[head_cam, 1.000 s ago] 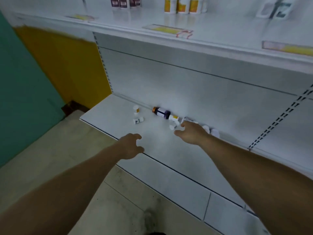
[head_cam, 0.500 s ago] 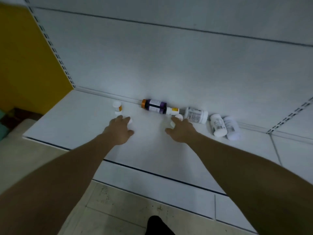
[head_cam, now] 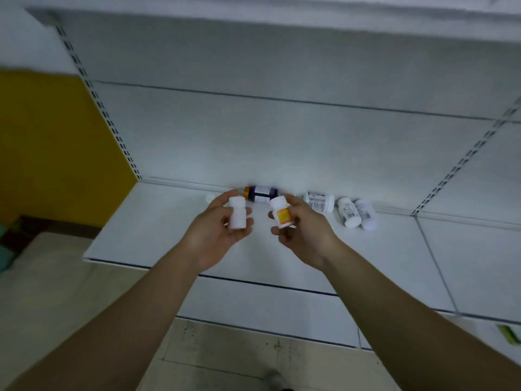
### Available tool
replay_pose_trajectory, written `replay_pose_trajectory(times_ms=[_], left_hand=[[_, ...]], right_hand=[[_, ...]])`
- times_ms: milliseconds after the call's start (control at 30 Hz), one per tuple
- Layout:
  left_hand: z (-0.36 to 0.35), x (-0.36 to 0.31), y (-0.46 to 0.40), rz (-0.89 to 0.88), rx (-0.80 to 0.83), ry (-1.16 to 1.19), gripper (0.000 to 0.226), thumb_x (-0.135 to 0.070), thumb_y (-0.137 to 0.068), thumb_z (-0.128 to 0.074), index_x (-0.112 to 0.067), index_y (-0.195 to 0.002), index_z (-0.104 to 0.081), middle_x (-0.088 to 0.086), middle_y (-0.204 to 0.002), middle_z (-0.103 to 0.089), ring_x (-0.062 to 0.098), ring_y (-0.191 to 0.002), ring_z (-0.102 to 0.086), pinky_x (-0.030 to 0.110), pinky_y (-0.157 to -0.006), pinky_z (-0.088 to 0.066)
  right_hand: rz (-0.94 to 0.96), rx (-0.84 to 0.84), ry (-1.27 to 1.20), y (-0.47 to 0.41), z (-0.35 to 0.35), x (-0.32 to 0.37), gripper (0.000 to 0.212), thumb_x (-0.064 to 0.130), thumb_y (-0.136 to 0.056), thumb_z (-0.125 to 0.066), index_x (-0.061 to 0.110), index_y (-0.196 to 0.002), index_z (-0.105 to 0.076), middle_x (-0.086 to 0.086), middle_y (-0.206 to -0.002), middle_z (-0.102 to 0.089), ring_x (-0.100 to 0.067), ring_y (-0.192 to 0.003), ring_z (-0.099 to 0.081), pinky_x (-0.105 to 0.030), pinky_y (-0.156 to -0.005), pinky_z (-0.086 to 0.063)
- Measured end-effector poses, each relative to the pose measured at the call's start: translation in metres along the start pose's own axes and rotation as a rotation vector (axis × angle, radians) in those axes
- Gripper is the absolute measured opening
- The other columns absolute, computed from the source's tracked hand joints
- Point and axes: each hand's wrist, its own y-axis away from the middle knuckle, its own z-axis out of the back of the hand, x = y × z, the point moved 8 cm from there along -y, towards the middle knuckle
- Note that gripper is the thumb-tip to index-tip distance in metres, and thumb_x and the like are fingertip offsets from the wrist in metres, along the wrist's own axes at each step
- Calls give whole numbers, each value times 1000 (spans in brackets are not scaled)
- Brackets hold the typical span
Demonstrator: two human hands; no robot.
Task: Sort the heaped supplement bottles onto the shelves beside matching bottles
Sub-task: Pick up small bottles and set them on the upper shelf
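My left hand (head_cam: 214,232) holds a small plain white bottle (head_cam: 236,213) upright above the low white shelf (head_cam: 158,235). My right hand (head_cam: 304,230) grips a small white bottle with an orange label (head_cam: 281,212), tilted. Behind them, against the back panel, a dark purple bottle with an orange cap (head_cam: 260,194) lies on its side. To its right lie three white bottles: a wider one (head_cam: 320,201) and two slimmer ones (head_cam: 349,212) (head_cam: 366,214). A small white cap-like shape (head_cam: 210,197) sits left of my left hand, blurred.
The grey back panel (head_cam: 282,142) with slotted uprights (head_cam: 101,108) rises behind the shelf. A yellow wall (head_cam: 56,148) stands at the left. Tiled floor (head_cam: 225,351) lies below the shelf edge. A green object (head_cam: 509,334) shows at the far right edge.
Both hands reached down onto the shelf, each took hold of a small bottle, and lifted it off the surface. The view tilted down and drew closer.
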Motion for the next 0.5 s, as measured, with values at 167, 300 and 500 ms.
replay_pose_trajectory(times_ms=[167, 300, 500], left_hand=[[-32, -58, 101, -45, 160, 112, 26, -14, -96, -44, -17, -115, -62, 13, -93, -63, 26, -74, -61, 28, -61, -56], [-53, -95, 168, -129, 278, 47, 29, -13, -98, -39, -21, -118, -59, 10, -95, -59, 20, -69, -65, 23, -55, -54], [-89, -128, 238, -195, 394, 49, 30, -10, -98, -36, -21, -117, -55, 16, -95, -70, 29, -80, -69, 26, -58, -57]], right_hand=[[135, 72, -118, 100, -57, 32, 20, 23, -97, -48, 27, -104, -66, -4, -83, -69, -18, -57, -55, -27, -59, -39], [322, 87, -24, 168, -88, 58, 26, 13, -97, -47, 30, -111, -60, -5, -82, -64, -19, -62, -57, -28, -60, -44], [530, 80, 74, 252, -110, 101, 23, 14, -97, -51, 26, -116, -53, -11, -95, -67, -23, -63, -61, -28, -58, -46]])
